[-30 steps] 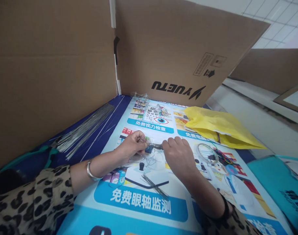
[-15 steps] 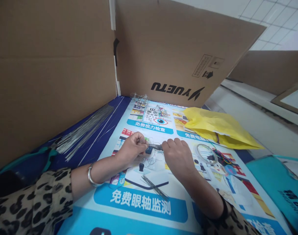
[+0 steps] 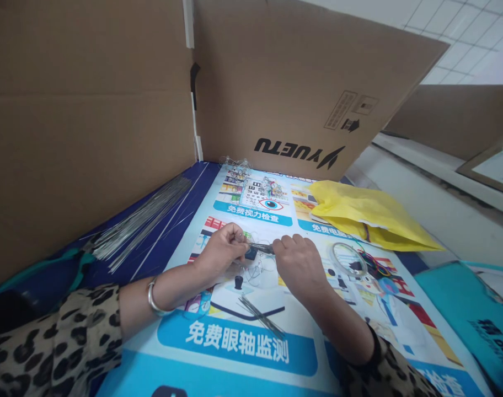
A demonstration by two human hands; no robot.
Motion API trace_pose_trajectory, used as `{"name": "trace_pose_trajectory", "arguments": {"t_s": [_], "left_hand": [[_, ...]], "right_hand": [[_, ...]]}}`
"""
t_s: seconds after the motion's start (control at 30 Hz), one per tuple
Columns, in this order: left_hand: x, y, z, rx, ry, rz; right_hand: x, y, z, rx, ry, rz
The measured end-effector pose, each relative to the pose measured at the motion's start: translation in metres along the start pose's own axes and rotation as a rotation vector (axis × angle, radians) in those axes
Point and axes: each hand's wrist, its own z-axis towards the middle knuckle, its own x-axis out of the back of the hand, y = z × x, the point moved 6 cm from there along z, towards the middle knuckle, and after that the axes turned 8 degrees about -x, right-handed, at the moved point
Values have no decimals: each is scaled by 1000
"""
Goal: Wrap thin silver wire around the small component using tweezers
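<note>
My left hand [image 3: 222, 253] is closed in a pinch on thin wire near the middle of the poster. My right hand [image 3: 301, 267] makes a fist around one end of a bundle of thin wires [image 3: 262, 248], which looks dark close to the fist. The bundle spans the gap between both hands. Fine wire loops [image 3: 255, 271] hang just below it. Whether a tool is hidden inside the right fist, I cannot tell. Nearer to me, a small bunch of short straight wires [image 3: 262, 317] lies on the poster.
A large sheaf of straight wires [image 3: 144, 220] lies at left on the blue cloth. Tangled wire pieces [image 3: 237, 164] sit at the back by the cardboard panel [image 3: 301, 82]. To the right are a wire coil [image 3: 348, 259], coloured strands [image 3: 375, 264], a yellow bag [image 3: 367, 212] and a teal pouch [image 3: 462, 314].
Both hands keep nearly the same place and grip. The wire loops beneath them have shifted slightly.
</note>
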Motion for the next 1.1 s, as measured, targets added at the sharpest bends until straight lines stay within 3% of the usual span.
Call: {"name": "trace_pose_trajectory", "arguments": {"t_s": [0.27,0.67,0.9,1.1], "left_hand": [[-1,-2,-1,14,-5,3],[-1,-7,0,146,-26,-23],[0,-1,-1,26,32,57],[-2,2,0,-80,9,115]], "right_hand": [[-5,1,0,4,-22,11],[-1,12,3,-13,-9,26],[6,12,2,53,148,7],[13,7,-1,83,230,-65]]}}
